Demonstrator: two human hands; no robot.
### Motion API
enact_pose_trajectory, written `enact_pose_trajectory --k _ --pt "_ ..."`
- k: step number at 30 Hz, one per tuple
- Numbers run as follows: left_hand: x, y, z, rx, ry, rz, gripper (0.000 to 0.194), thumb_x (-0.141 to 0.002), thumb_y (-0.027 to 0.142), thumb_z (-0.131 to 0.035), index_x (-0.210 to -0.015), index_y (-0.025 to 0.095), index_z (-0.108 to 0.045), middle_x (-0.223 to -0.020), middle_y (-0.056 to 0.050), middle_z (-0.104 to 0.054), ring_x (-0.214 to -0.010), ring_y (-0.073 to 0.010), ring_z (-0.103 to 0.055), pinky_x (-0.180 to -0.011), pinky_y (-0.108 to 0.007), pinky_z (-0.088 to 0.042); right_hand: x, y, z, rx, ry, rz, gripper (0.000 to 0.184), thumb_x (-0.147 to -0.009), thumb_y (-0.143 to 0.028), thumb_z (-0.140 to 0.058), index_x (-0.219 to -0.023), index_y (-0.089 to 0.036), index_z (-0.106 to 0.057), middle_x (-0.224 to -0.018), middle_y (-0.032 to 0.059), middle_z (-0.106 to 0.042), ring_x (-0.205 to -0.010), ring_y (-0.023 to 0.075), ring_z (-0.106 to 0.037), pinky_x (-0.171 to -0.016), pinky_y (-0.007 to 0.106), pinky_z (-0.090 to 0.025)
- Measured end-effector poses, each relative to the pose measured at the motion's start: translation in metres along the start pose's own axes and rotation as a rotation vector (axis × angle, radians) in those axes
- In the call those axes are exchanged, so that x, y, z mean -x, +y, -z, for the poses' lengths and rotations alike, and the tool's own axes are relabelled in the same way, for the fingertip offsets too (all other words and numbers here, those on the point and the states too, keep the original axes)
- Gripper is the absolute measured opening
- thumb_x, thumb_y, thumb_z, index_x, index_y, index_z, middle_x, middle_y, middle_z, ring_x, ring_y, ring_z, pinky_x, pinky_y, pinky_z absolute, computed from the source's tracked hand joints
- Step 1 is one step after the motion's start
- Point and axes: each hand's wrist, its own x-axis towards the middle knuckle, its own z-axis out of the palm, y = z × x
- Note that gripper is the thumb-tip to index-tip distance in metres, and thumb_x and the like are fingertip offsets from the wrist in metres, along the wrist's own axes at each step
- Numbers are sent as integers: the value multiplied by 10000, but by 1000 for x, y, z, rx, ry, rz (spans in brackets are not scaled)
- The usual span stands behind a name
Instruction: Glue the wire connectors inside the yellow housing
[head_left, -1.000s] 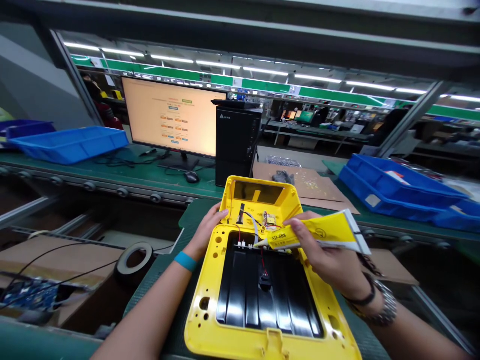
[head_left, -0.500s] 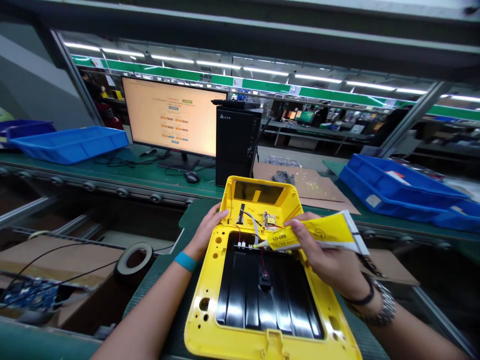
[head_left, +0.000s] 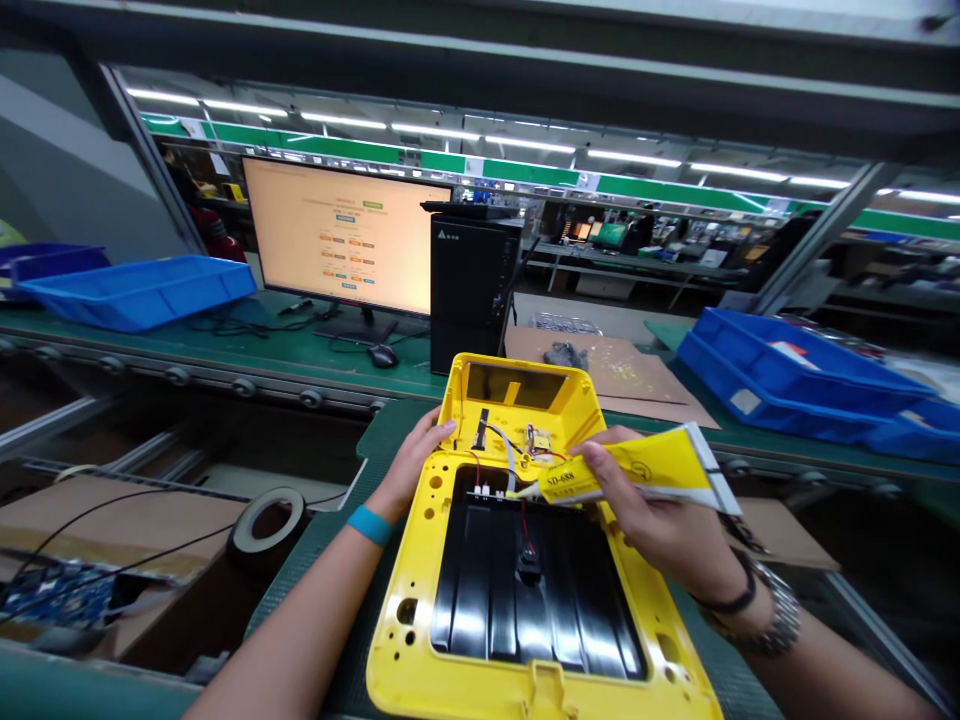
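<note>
A yellow plastic housing (head_left: 420, 590) with a black ribbed inner panel (head_left: 525, 600) lies open-side up in front of me. Red, black and white wires and a small board sit near its far end. My left hand (head_left: 411, 460) grips the housing's left edge, fingers curled over the rim. My right hand (head_left: 660, 525) is closed around a yellow adhesive tube (head_left: 645, 468) marked SD-688. The tube's nozzle points left and touches the spot where the wires meet the top of the black panel.
A monitor (head_left: 345, 235) and black computer tower (head_left: 472, 285) stand behind the housing, with a mouse (head_left: 382, 354) between. Blue bins sit at far left (head_left: 135, 290) and right (head_left: 787, 375). Cardboard (head_left: 622, 375) lies behind; a tape roll (head_left: 266, 520) lies lower left.
Almost nothing has moved. The tube's nozzle has stayed at the wire connection, and the view has shifted very slightly.
</note>
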Motion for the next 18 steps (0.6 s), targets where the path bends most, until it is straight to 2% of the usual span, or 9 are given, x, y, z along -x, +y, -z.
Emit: enact_pose_trajectory --k 3,6,8,11,14,16,18 --pt "0 -1 1 -6 -2 -4 576 -830 432 -761 -1331 191 -612 -1324 -123 -677 -1191 -363 -652 -955 -443 -550 -3 -3 2 2 -56 55 119 -988 -321 -608 -1038 -249 -688 -987 10 -736 -898 160 -712 -824 272 -593" --pt "-1 -2 1 -15 -6 -7 563 -842 423 -753 -1330 186 -603 -1299 -123 -690 -1175 -358 -660 -933 -429 -556 -4 -9 5 11 -136 52 124 -998 -313 -590 -1032 -248 -690 -947 3 -736 -854 146 -714 -763 239 -585" --pt "-1 -2 2 -13 -2 -2 566 -846 425 -752 -1336 189 -598 -1280 -118 -701 -1177 -357 -659 -934 -426 -556 -3 -13 6 21 -108 67 126 -1002 -307 -578 -1019 -254 -692 -928 0 -729 -835 142 -711 -757 233 -584" --pt "-2 -3 2 -7 7 -4 582 -826 436 -771 -1330 193 -612 -1270 -106 -710 -1181 -350 -660 -953 -411 -549 0 -15 7 5 64 56 149 -1004 -313 -566 -984 -255 -702 -918 10 -721 -827 156 -704 -756 250 -592" --pt "-1 -1 1 1 1 -5 614 -806 450 -786 -1336 191 -614 -1286 -104 -706 -1185 -343 -661 -971 -403 -541 -2 -6 10 -60 264 -101 199 -992 -383 -590 -973 -244 -730 -923 37 -727 -743 171 -689 -650 281 -589" --pt "-1 0 0 10 7 5 632 -816 460 -776 -1362 198 -595 -1307 -103 -697 -1204 -343 -654 -985 -407 -537 -9 12 17 -168 447 -231 275 -967 -466 -617 -985 -219 -736 -839 43 -713 -596 154 -626 -516 280 -539" --pt "-1 0 0 22 27 13 626 -837 475 -754 -1373 201 -584 -1349 -99 -674 -1250 -337 -628 -1008 -402 -530 -23 40 27 -296 637 -302 372 -935 -542 -635 -1021 -189 -715 -730 22 -667 -484 122 -528 -418 254 -451"
